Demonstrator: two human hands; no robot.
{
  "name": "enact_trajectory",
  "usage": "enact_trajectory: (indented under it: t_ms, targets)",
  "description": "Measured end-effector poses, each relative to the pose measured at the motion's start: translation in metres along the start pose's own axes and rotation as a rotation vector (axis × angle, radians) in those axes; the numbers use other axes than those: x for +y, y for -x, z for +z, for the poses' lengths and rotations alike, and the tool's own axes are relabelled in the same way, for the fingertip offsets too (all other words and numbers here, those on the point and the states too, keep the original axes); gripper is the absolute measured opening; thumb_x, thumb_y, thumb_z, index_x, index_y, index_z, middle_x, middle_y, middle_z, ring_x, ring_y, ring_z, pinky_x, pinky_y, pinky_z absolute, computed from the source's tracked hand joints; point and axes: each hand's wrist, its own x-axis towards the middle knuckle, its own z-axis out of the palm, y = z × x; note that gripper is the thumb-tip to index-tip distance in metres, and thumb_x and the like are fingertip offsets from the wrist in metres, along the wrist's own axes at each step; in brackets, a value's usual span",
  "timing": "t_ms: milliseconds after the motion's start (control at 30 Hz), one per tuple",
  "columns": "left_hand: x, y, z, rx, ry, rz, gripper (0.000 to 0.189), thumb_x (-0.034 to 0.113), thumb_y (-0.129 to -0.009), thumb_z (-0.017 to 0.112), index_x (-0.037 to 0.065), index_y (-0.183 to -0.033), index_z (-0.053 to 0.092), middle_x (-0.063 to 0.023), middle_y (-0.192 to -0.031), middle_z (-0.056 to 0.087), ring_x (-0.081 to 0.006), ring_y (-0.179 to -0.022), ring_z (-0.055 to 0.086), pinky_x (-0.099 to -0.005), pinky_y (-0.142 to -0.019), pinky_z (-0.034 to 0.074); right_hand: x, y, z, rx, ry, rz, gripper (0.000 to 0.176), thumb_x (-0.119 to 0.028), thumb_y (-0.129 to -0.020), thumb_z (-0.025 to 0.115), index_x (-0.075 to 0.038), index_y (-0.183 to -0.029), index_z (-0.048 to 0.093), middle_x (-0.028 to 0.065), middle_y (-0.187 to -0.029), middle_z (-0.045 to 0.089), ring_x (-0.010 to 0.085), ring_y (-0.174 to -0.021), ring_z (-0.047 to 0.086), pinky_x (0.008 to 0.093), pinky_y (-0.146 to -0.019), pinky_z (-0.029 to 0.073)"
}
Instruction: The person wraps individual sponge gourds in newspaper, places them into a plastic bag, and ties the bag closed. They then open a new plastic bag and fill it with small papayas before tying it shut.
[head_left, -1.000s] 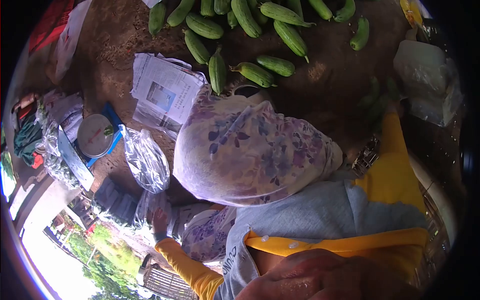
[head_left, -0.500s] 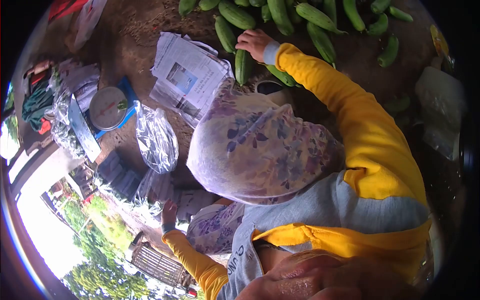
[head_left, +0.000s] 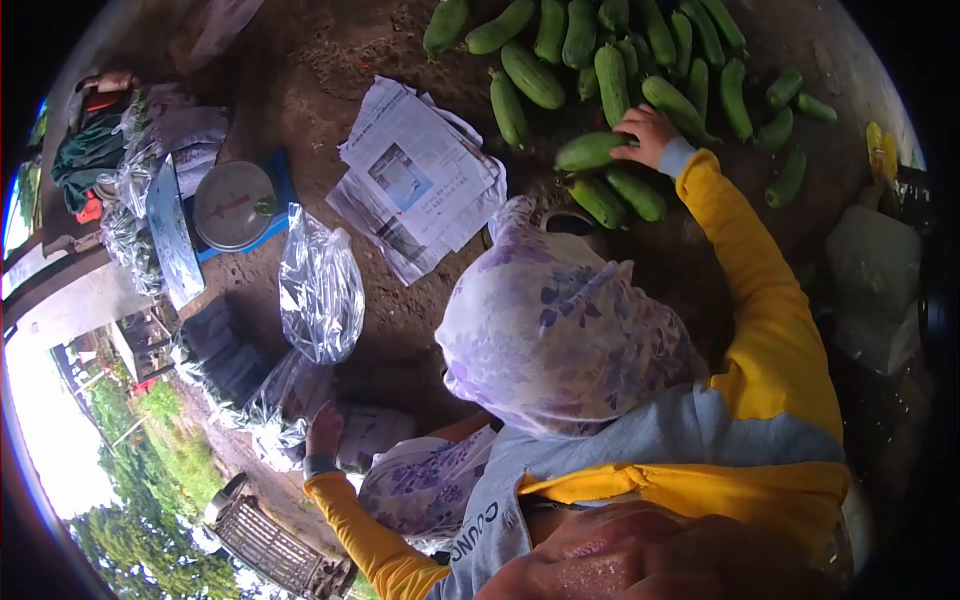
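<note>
At the upper right, my right hand (head_left: 650, 135) has its fingers closed round the end of a green cucumber-like vegetable (head_left: 588, 152). Two more vegetables (head_left: 597, 202) lie just below it, beside my patterned right knee (head_left: 570, 330). Above stretches a pile of similar vegetables (head_left: 612, 85). My left hand (head_left: 325, 432) is low on the left, by the edge of a clear plastic bag (head_left: 300, 385) and some packed bundles. Its fingertips are too unclear to show what they hold, if anything.
Printed newspaper sheets (head_left: 415, 180) lie on the brown ground. A round scale dish (head_left: 234, 206) sits over a blue base, near a clear plastic bag (head_left: 322, 290) and bundled cloth (head_left: 92, 160). A pale container (head_left: 875, 285) stands at the far right.
My right hand has moved right over the ground, and the vegetable under it has turned from upright in the view to sideways. The view has shifted slightly. My left hand stays by the plastic.
</note>
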Motion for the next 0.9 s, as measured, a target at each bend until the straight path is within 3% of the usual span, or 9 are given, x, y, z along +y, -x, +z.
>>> enact_trajectory:
  t_ms: [33,167,400,500,600,733,800,833,900]
  targets:
    - [-0.052,-0.015,-0.001,0.008,-0.399,0.411,0.045,0.020,-0.081,0.058,0.006,-0.122,0.046,-0.0097,-0.108,0.059,-0.0193,-0.099,0.058,-0.0288,-0.083,0.047,0.002,0.008,-0.005,0.048,-0.004,-0.002,0.048,-0.042,-0.069,0.068,-0.007,-0.100,0.060,0.0063,-0.097,0.056,0.0258,-0.096,0.050,0.0385,-0.083,0.041]
    - [0.019,-0.012,-0.007,0.027,-0.082,-0.038,0.035,0.018,-0.080,0.058,0.006,-0.113,0.054,-0.0103,-0.111,0.057,-0.0208,-0.099,0.058,-0.0302,-0.084,0.047,0.010,-0.005,-0.020,0.224,0.001,0.020,0.036,-0.032,-0.076,0.064,-0.009,-0.103,0.059,0.0058,-0.099,0.055,0.0265,-0.096,0.050,0.0372,-0.086,0.041]
    - [0.039,-0.021,-0.018,0.059,-0.320,0.126,0.042,0.017,-0.078,0.058,0.005,-0.118,0.051,-0.0118,-0.107,0.060,-0.0193,-0.096,0.060,-0.0295,-0.082,0.048,0.046,-0.116,-0.048,0.591,0.086,0.155,0.031,-0.029,-0.076,0.063,-0.015,-0.104,0.059,0.0074,-0.102,0.056,0.0287,-0.098,0.052,0.0385,-0.084,0.045]
    - [0.049,-0.015,-0.021,0.061,-0.163,0.075,0.041,0.016,-0.079,0.056,0.005,-0.119,0.051,-0.0124,-0.105,0.061,-0.0203,-0.095,0.060,-0.0300,-0.082,0.048,0.105,-0.159,-0.040,0.544,0.109,0.726,0.044,-0.042,-0.079,0.058,-0.012,-0.111,0.056,0.0055,-0.109,0.056,0.0257,-0.102,0.053,0.0353,-0.086,0.044]
    - [0.040,-0.015,-0.023,0.036,-0.156,0.088,0.041,0.016,-0.079,0.057,0.006,-0.118,0.051,-0.0126,-0.106,0.061,-0.0213,-0.095,0.060,-0.0300,-0.081,0.048,0.091,-0.169,-0.039,0.253,-0.041,0.852,0.056,-0.054,-0.076,0.056,-0.012,-0.114,0.055,0.0076,-0.115,0.053,0.0276,-0.107,0.051,0.0363,-0.089,0.043]
    - [-0.012,-0.035,-0.023,0.033,-0.356,0.289,0.039,0.016,-0.079,0.058,0.006,-0.116,0.052,-0.0111,-0.107,0.061,-0.0212,-0.094,0.060,-0.0300,-0.080,0.048,-0.008,-0.130,-0.024,0.145,0.231,0.780,0.054,-0.049,-0.074,0.060,-0.019,-0.119,0.051,0.0064,-0.137,0.031,0.0290,-0.125,0.030,0.0441,-0.095,0.039]
    - [-0.004,-0.045,-0.030,0.015,-0.594,0.446,0.035,0.017,-0.079,0.058,0.006,-0.113,0.054,-0.0101,-0.109,0.060,-0.0215,-0.094,0.060,-0.0304,-0.080,0.048,-0.008,-0.112,0.007,0.301,0.441,0.600,0.049,-0.047,-0.078,0.057,-0.021,-0.119,0.051,0.0091,-0.132,0.039,0.0302,-0.119,0.040,0.0411,-0.092,0.040]
    - [0.008,-0.045,-0.024,-0.001,-0.016,-0.081,0.034,0.018,-0.080,0.058,0.007,-0.112,0.055,-0.0080,-0.108,0.060,-0.0222,-0.095,0.059,-0.0316,-0.081,0.047,-0.001,-0.110,0.005,0.275,0.218,0.615,0.048,-0.045,-0.078,0.057,-0.020,-0.117,0.051,0.0093,-0.130,0.042,0.0298,-0.118,0.042,0.0407,-0.091,0.041]
    - [0.021,-0.053,-0.027,-0.014,-0.057,0.006,0.037,0.019,-0.079,0.058,0.007,-0.114,0.053,-0.0074,-0.107,0.061,-0.0217,-0.094,0.060,-0.0317,-0.080,0.047,0.001,-0.114,-0.036,0.222,-0.227,0.624,0.045,-0.043,-0.078,0.058,-0.019,-0.115,0.052,0.0097,-0.126,0.046,0.0291,-0.114,0.046,0.0400,-0.088,0.043]
